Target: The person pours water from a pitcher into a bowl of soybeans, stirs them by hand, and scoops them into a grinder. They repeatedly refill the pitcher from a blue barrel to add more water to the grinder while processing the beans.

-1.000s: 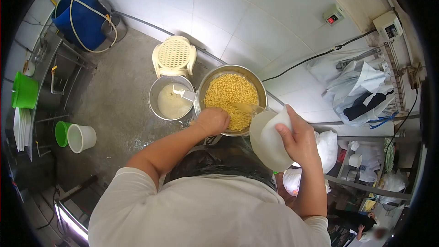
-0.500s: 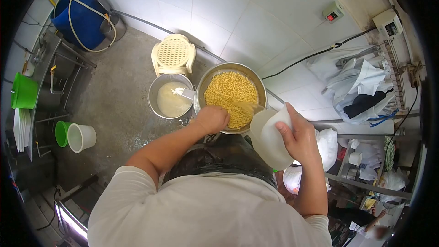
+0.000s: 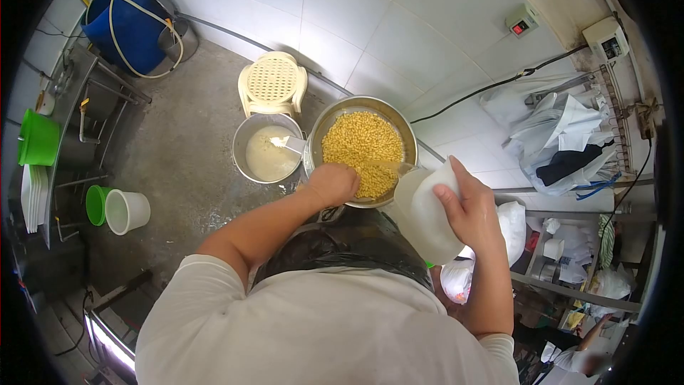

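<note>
Head view: the right hand (image 3: 473, 208) grips the white container (image 3: 426, 219), likely slippery and best held by its wall, tilted at the pot (image 3: 408, 132); the left hand (image 3: 333, 184) over the beans (image 3: 362, 139) has unclear closure.

A hose (image 3: 112, 31) draped a barrel (image 3: 135, 36) far left; a stool (image 3: 273, 78) stood by the far wall (image 3: 345, 11).

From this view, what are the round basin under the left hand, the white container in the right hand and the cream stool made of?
Basin: likely stainless steel, satin; grey wall with soft reflections.
White container: probably plastic, fairly matte; smooth, cloudy, thin-looking wall.
Stool: likely moulded plastic, slight sheen; latticed seat, rounded edges.
</note>
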### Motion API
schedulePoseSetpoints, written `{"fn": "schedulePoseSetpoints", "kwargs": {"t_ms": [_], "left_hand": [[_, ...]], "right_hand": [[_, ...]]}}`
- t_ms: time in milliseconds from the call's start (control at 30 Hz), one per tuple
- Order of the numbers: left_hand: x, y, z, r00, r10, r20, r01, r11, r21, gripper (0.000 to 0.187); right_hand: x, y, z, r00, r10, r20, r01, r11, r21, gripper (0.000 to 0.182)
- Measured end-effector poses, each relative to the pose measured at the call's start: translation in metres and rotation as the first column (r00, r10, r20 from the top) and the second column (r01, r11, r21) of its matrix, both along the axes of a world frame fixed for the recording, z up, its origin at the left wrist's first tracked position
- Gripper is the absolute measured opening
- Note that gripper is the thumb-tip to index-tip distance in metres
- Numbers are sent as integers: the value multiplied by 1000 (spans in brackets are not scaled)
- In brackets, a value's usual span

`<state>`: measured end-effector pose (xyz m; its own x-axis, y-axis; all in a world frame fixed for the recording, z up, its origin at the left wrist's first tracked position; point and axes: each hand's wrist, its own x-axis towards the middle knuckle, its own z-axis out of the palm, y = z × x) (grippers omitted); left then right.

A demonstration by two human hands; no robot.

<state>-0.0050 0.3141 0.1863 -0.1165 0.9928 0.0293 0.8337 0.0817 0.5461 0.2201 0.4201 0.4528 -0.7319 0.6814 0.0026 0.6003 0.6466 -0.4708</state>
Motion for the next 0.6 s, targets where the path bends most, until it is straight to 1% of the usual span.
{"fn": "schedulePoseSetpoints", "kwargs": {"t_ms": [333,400,600], "left_hand": [[-1,0,2,1000,-5,-1,5,1000,-8,38],[-1,0,3,1000,-7,2,7,999,-44,38],[0,0,3,1000,3,-15,-3,999,-31,39]], "right_hand": [[-3,1,-2,1000,-20,15,20,999,-35,68],[-2,2,-4,1000,-18,17,19,999,-35,68],[-5,1,-1,999,-33,34,35,997,-62,67]]}}
